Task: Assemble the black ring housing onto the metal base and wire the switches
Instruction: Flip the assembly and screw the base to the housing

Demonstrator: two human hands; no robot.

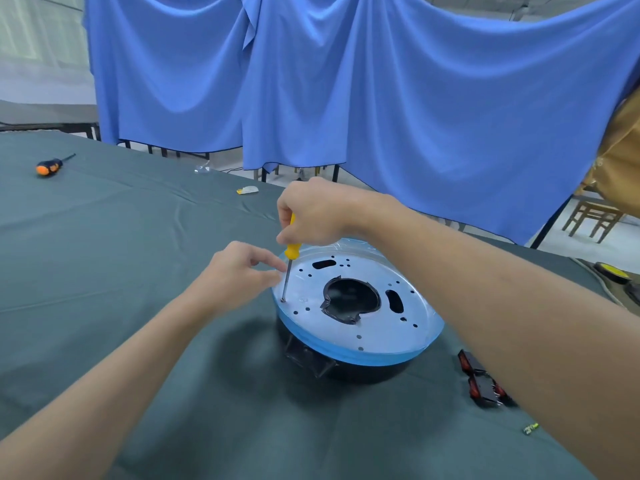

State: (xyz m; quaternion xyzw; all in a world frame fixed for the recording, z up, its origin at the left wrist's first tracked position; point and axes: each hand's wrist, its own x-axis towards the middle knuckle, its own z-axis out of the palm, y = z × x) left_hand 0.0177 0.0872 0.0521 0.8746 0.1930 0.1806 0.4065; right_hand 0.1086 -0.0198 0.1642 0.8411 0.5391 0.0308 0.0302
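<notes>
A round metal base [374, 327] with a blue film rim and several holes lies on top of the black ring housing [360, 372] in the middle of the table. My right hand [311, 211] grips the handle of a yellow screwdriver [290, 251] held upright, its tip in a hole at the base's left edge. My left hand [239, 270] pinches the screwdriver's metal shaft just below the handle. Red and black switches [481, 379] lie on the cloth to the right, partly behind my right forearm.
A dark green cloth [138, 271] covers the table. An orange and black screwdriver [50, 165] lies far left. A small yellow-white scrap [247, 190] sits behind the base. A tiny green part [530, 427] lies near the right edge. Blue drapes hang behind; a wooden chair [588, 216] stands far right.
</notes>
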